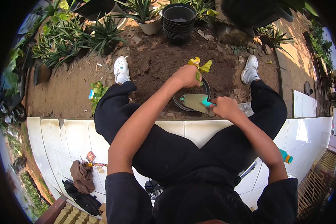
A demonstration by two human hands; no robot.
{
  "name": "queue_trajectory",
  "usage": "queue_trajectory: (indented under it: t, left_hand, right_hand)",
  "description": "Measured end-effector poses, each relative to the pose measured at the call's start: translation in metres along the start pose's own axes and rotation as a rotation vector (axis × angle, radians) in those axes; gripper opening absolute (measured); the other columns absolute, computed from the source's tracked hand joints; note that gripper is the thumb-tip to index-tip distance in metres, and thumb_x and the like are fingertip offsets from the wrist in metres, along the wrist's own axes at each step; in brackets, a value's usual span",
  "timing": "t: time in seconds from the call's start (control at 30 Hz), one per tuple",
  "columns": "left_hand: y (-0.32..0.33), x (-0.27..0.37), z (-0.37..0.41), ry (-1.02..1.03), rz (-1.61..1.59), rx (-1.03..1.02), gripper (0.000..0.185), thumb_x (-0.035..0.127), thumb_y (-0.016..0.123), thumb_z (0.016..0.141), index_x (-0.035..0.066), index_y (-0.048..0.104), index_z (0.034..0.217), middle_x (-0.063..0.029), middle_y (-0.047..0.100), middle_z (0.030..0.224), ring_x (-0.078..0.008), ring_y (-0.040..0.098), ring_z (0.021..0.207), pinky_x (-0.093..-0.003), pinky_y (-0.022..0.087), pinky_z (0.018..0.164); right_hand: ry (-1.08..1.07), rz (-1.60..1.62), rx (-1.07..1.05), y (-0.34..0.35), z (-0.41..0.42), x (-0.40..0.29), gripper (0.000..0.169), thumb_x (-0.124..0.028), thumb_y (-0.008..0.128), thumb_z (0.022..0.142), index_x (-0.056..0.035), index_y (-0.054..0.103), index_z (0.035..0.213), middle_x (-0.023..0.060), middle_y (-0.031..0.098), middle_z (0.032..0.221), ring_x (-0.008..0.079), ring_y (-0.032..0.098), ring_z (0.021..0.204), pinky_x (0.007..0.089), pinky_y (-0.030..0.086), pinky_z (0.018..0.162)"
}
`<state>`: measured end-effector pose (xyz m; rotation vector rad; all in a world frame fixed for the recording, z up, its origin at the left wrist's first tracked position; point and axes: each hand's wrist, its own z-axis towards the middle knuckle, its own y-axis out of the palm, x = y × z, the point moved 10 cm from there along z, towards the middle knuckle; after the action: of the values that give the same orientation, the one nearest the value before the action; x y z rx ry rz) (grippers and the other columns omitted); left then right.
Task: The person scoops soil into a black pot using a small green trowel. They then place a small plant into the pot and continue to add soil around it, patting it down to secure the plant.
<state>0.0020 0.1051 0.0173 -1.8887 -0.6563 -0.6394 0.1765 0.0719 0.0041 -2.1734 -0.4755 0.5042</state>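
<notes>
My left hand (188, 76) grips a small plant (200, 67) with yellow-green leaves, over the far side of a round black plastic pot (208, 89). The leaves stick out past my knuckles, while the lower stem is mostly hidden. In my right hand (226, 107) is the turquoise handle of a garden trowel (195, 102). Its soil-smeared blade lies across the near part of the pot's opening. My left forearm and the blade cover much of the pot's inside, so how full it is cannot be made out. Around the pot is loose brown soil (162, 60).
A stack of black pots (179, 21) stands beyond the soil, beside a potted spiky plant (149, 26). Left of my leg is a leafy seedling (99, 93). A clear plastic item (245, 108) lies near my right knee. White tiles (170, 127) edge the soil.
</notes>
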Motion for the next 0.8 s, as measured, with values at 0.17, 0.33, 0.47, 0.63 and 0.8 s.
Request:
queue_trajectory:
  t: [0.17,0.33,0.47,0.63,0.8]
  left_hand:
    - [-0.003,0.000,-0.002,-0.026,-0.018,0.006,0.024,0.019,0.082,0.077,0.006,0.074,0.095,-0.0134,0.075,0.092,-0.0290,0.072,0.093,-0.0407,0.054,0.084]
    - [-0.004,-0.004,-0.003,-0.039,0.007,-0.009,0.023,0.019,0.082,0.078,0.006,0.074,0.095,-0.0134,0.075,0.092,-0.0286,0.072,0.092,-0.0405,0.055,0.083]
    - [-0.006,-0.006,-0.006,-0.041,0.022,-0.013,0.024,0.020,0.082,0.078,0.006,0.074,0.095,-0.0138,0.075,0.093,-0.0285,0.072,0.092,-0.0406,0.055,0.082]
    - [-0.001,-0.002,-0.002,-0.049,0.051,-0.098,0.024,0.020,0.081,0.078,0.006,0.074,0.097,-0.0124,0.075,0.092,-0.0271,0.072,0.090,-0.0396,0.054,0.080]
    - [0.010,-0.009,-0.009,-0.079,0.005,-0.277,0.022,0.018,0.079,0.079,0.007,0.073,0.098,-0.0086,0.074,0.090,-0.0224,0.070,0.086,-0.0361,0.053,0.077]
  right_hand:
    - [0.125,-0.041,-0.059,-0.005,0.033,0.015,0.039,-0.037,0.064,0.080,-0.0098,0.079,0.103,0.0226,0.074,0.099,0.0400,0.072,0.098,0.0494,0.055,0.088]
    - [0.025,-0.048,-0.152,-0.026,0.044,0.001,0.040,-0.039,0.065,0.078,-0.0085,0.079,0.100,0.0177,0.076,0.101,0.0369,0.072,0.100,0.0475,0.056,0.089]
    - [-0.070,-0.199,-0.220,-0.055,0.038,-0.013,0.041,-0.037,0.066,0.078,-0.0065,0.078,0.102,0.0173,0.075,0.103,0.0363,0.073,0.099,0.0452,0.056,0.088]
    - [0.022,-0.265,-0.094,-0.057,0.055,-0.013,0.040,-0.030,0.065,0.078,-0.0026,0.076,0.105,0.0203,0.075,0.105,0.0347,0.073,0.102,0.0442,0.057,0.087]
    - [-0.024,-0.317,-0.153,-0.072,0.051,-0.029,0.041,-0.027,0.065,0.078,-0.0041,0.075,0.111,0.0184,0.074,0.109,0.0339,0.072,0.105,0.0432,0.057,0.088]
